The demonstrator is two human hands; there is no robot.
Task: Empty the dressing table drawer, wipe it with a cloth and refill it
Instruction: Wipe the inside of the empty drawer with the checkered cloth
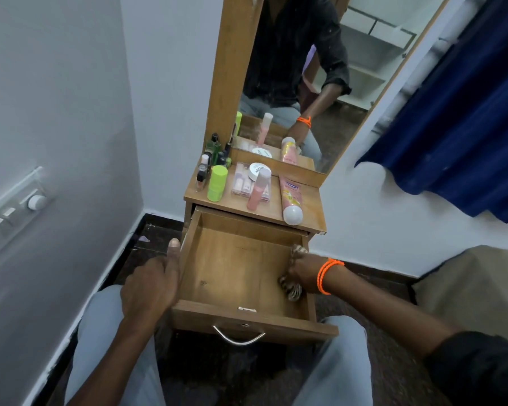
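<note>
The wooden drawer (235, 259) of the dressing table stands pulled out, and its bare bottom shows. My right hand (302, 271), with orange threads at the wrist, grips a brown patterned cloth (294, 290) against the drawer's right inner wall. My left hand (153, 282) rests on the drawer's left side wall, thumb up along the edge; its fingers are hidden. On the table top (311, 200) stand a green container (217, 183), a pink bottle (257, 190), a clear box (242, 180), a white jar (258, 170), a pink tube (291, 200) lying down and several small bottles (214, 153).
A mirror (320, 68) rises behind the table top. A white wall with a switch panel (15, 209) runs along the left. A blue curtain (467, 112) hangs at the right, a beige surface (475, 288) below it. My knees flank the drawer front with its metal handle (238, 336).
</note>
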